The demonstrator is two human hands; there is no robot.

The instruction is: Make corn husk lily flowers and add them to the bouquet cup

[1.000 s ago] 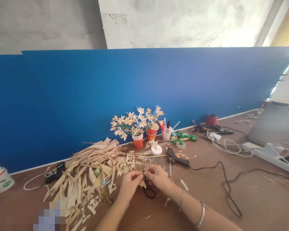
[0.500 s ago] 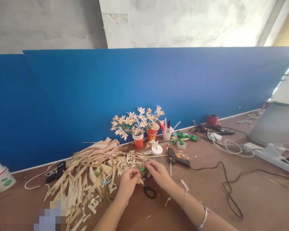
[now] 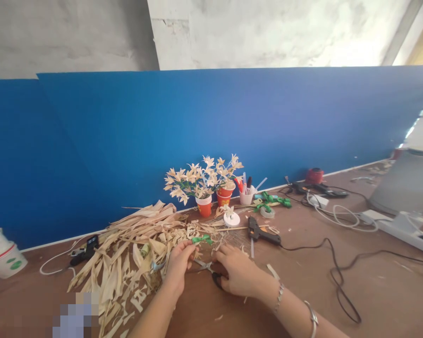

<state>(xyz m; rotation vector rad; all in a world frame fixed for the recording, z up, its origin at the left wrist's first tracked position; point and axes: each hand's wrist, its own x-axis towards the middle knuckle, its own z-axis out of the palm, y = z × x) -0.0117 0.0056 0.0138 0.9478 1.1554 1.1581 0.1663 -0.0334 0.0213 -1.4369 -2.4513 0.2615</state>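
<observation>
Scissors [image 3: 205, 265] with black handles lie under the fingers of my right hand [image 3: 235, 271], which are closed around the handles; the blades point left and look parted. My left hand [image 3: 179, 263] is pinched on something at the left of the blades, beside a green ribbon-like piece [image 3: 202, 239]. Whether that green piece is in the left fingers or just behind them is hard to tell. Pale dried husks and cut scraps [image 3: 123, 263] lie left of my left hand.
Red cups [image 3: 204, 206] of pale flowers stand behind the hands, near a white lid [image 3: 231, 219] and a pen cup [image 3: 246, 197]. A black glue gun [image 3: 262, 231] with a trailing cord lies to the right. A power strip [image 3: 398, 230] is far right.
My hands have moved apart. The green piece, earlier between both hands, now shows above my left fingers. My right hand has come down onto the scissors, whose blades now show.
</observation>
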